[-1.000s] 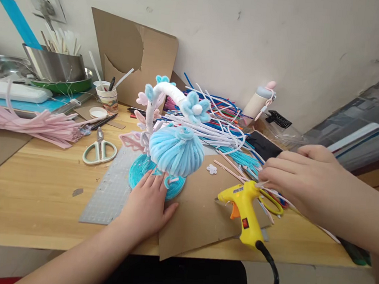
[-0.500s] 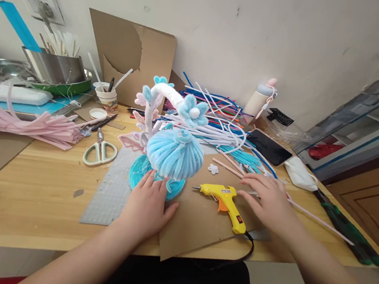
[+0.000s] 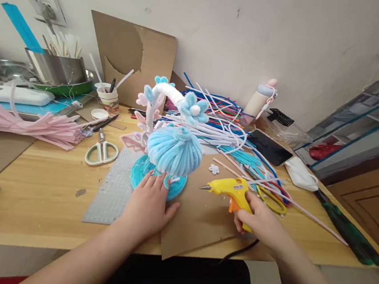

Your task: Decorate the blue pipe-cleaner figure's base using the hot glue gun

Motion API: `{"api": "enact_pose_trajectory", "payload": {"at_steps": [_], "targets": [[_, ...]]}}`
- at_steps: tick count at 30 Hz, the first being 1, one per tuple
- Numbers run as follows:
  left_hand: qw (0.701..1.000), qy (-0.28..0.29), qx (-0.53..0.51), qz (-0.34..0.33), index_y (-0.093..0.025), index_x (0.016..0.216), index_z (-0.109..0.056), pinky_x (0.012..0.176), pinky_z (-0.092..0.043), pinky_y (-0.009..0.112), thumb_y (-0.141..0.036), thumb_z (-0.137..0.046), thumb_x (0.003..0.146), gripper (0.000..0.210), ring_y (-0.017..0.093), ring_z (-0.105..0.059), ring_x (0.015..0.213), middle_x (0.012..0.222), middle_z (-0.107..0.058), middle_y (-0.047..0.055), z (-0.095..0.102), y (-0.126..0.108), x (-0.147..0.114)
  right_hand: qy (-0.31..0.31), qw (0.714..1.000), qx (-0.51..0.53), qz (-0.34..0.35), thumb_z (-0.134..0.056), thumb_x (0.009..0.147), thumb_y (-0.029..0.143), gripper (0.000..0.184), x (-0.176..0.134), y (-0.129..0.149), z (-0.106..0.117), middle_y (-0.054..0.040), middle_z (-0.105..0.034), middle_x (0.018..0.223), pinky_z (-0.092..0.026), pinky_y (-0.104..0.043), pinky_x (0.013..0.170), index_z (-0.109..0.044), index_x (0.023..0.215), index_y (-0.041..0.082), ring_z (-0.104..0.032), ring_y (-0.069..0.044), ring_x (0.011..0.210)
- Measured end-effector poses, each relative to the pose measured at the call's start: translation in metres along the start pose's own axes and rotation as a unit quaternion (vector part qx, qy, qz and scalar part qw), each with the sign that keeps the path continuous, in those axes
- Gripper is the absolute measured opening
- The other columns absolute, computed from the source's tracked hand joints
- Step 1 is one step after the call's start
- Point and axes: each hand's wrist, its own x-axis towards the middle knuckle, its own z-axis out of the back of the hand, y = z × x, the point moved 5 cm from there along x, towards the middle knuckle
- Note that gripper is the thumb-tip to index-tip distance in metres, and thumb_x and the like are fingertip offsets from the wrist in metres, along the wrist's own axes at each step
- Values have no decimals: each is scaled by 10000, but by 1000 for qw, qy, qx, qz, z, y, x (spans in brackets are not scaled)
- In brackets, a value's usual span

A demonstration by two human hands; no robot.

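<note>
Right hand (image 3: 258, 218) grips yellow glue gun (image 3: 228, 187), fingers curled round it. Left hand (image 3: 150, 204) rests on turquoise base (image 3: 137, 172), fingers extended.

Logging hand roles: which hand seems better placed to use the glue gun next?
Likely the right hand: it holds the glue gun, nozzle pointing toward the blue base. The left hand rests on that base, perhaps steadying it.
</note>
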Motion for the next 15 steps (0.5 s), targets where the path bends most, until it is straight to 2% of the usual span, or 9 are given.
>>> {"api": "enact_pose_trajectory", "payload": {"at_steps": [2, 4, 6, 7, 9, 12, 15], "targets": [[1000, -6, -3, -2, -39, 1287, -494, 1021, -375, 493, -509, -437, 858, 639, 354, -489, 1202, 1177, -604, 203, 0, 0, 0, 69, 984, 167, 0, -545, 751, 225, 104, -5, 8, -5, 39, -515, 569, -368, -256, 532, -494, 838, 200, -483, -109, 497], [1000, -11, -7, -1, -38, 1291, -491, 1022, -375, 493, -508, -446, 855, 644, 359, -468, 1225, 1165, -607, 200, 1, 1, -1, 143, 944, 297, 2, -588, 777, 285, 155, -10, 18, -10, 43, -481, 597, -352, -248, 511, -545, 891, 189, -468, -89, 480], [1000, -14, -9, -2, -44, 1278, -505, 1025, -373, 494, -512, -448, 854, 634, 354, -477, 1216, 1160, -611, 196, 2, 1, -1, 200, 906, 374, -4, -580, 811, 361, 224, -10, 27, -13, 46, -446, 585, -356, -247, 488, -597, 940, 178, -454, -80, 452], [1000, -14, -9, -4, -49, 1266, -516, 1027, -373, 493, -516, -445, 856, 626, 346, -492, 1201, 1161, -613, 194, 2, 1, -1, 206, 896, 393, -5, -576, 821, 379, 244, -9, 30, -12, 39, -454, 592, -360, -242, 478, -615, 943, 172, -461, -80, 460], [1000, -11, -8, -6, -55, 1241, -535, 1027, -374, 492, -535, -434, 860, 622, 335, -517, 1173, 1168, -614, 196, 3, 0, 0, 166, 905, 392, 2, -611, 814, 357, 232, -2, 33, -8, 0, -540, 698, -371, -217, 473, -630, 955, 174, -511, -86, 541], [1000, -5, -3, -2, -52, 1252, -526, 1015, -384, 498, -568, -426, 856, 658, 345, -510, 1184, 1213, -596, 213, 3, 0, 0, 83, 950, 298, 33, -681, 777, 302, 229, 9, 35, -5, -48, -603, 948, -400, -200, 483, -612, 965, 190, -563, -106, 678], [1000, -4, 0, -3, -47, 1293, -490, 1016, -382, 500, -564, -444, 848, 684, 356, -480, 1217, 1264, -564, 217, 1, 0, 0, 95, 978, 181, 40, -694, 760, 346, 269, 17, 38, -16, -68, -595, 995, -436, -221, 495, -604, 943, 170, -565, -134, 730]]}}
